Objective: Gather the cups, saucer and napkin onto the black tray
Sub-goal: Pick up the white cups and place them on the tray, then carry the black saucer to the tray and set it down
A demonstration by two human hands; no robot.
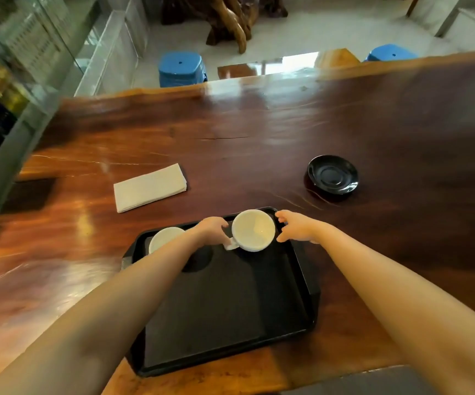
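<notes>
A black tray (225, 309) lies on the wooden table in front of me. At its far right corner stands a white cup (254, 230), and my left hand (213, 230) grips it by the handle. My right hand (294, 228) hovers just to the right of this cup, fingers apart, holding nothing. A second white cup (163, 238) sits at the tray's far left corner, partly hidden by my left forearm. A folded white napkin (150, 187) lies on the table beyond the tray to the left. A black saucer (332, 174) rests on the table further right.
The dark wooden table (259, 132) stretches far back and to the right. Two blue stools (181, 68) stand past its far edge. A glass cabinet (16, 67) runs along the left side. A carved wooden base stands on the floor beyond.
</notes>
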